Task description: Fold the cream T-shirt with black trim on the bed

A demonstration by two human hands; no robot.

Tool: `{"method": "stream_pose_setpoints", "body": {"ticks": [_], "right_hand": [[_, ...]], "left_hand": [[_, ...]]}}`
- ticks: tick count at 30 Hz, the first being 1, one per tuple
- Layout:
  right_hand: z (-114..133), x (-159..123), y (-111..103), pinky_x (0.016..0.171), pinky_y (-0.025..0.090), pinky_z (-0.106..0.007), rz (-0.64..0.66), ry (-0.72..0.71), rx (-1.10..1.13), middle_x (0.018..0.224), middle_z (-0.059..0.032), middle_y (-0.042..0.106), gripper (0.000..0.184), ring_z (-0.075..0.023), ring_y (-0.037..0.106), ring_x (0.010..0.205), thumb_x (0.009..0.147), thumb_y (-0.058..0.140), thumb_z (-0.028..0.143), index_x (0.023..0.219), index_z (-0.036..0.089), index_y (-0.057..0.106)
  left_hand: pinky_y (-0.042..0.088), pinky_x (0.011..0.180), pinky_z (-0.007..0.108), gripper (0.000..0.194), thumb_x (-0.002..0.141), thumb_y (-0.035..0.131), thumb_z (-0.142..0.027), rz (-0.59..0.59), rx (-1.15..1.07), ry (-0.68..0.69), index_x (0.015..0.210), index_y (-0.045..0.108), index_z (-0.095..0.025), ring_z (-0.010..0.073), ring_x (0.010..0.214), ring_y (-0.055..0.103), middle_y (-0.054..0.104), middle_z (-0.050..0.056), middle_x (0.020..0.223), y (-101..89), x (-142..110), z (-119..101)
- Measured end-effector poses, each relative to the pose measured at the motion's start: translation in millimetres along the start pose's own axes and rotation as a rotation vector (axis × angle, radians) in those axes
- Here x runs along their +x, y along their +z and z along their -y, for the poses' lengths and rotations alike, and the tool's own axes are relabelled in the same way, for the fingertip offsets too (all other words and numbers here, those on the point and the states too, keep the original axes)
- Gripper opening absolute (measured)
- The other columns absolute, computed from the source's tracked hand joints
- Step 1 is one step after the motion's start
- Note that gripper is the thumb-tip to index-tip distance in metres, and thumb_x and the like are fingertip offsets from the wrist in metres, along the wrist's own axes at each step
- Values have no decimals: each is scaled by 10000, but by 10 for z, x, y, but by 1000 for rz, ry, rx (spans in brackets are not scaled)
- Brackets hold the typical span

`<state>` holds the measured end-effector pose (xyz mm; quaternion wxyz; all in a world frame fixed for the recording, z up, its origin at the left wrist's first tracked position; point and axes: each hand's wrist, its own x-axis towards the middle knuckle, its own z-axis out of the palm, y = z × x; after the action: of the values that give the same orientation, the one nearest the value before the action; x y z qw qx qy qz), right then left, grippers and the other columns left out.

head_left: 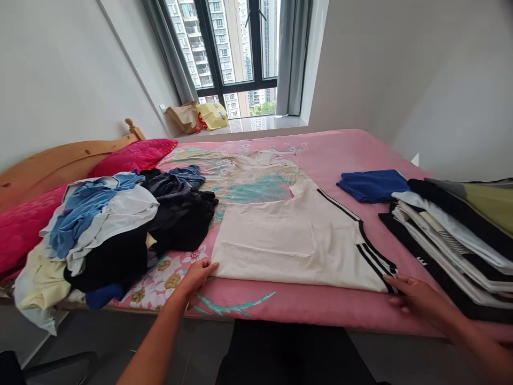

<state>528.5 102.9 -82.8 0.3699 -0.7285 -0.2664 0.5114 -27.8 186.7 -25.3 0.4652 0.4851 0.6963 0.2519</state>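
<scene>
A cream shirt [288,240] with black stripes on its sleeve lies flat, partly folded, on the pink bed cover [328,155]. My left hand [196,277] rests at the shirt's near left corner, fingers curled on its hem. At the near right corner, by the black striped edge, my right hand [412,297] lies with its fingers stretched toward the cloth. Whether either hand pinches the fabric is unclear.
A heap of unfolded clothes [116,230] in blue, white and black lies on the left. A stack of folded garments [452,240] and a folded blue piece [372,185] sit on the right. Red pillows [132,156], a wooden headboard, a window and bags [200,116] are beyond.
</scene>
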Motion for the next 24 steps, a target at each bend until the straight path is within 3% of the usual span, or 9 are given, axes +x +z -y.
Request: {"method": "stream_pose_setpoints", "body": {"ticks": [3,10,15,20,24], "right_hand": [[62,-43,21,349,384,-189,21,26,13,631,18,527,414,-136,595,490,631,716,467,857,196,500],[134,-138,-6,329,381,-177,-10,-88,-46,544,53,510,340,-108,556,400,714,633,485,756,181,486],[35,-269,-90,334,384,-178,-8,-68,-35,561,50,523,346,-107,558,399,687,664,480,757,176,515],[-56,-365,-122,371,434,-195,-15,-63,-6,648,24,579,349,-110,581,449,709,639,487,842,177,550],[-77,-373,-178,411,469,-214,-85,-87,-13,737,-2,621,315,-114,596,477,730,618,455,865,176,562]], "left_hand": [[137,387,207,452,576,630,-618,2,0,-23,640,468,-201,74,329,284,340,-96,373,-16,16,33],[145,388,203,516,497,649,-669,-36,86,-68,600,444,-206,70,330,249,312,-96,349,-72,-3,66],[173,359,223,483,503,652,-649,-27,157,-118,615,496,-206,95,313,274,338,-79,352,-123,-116,262],[192,359,224,492,482,671,-620,-72,34,-121,710,550,-201,91,307,244,274,-104,336,-42,-204,424],[262,376,248,517,492,667,-586,-154,133,-86,830,607,-199,116,348,341,456,-62,429,-34,-225,407]]}}
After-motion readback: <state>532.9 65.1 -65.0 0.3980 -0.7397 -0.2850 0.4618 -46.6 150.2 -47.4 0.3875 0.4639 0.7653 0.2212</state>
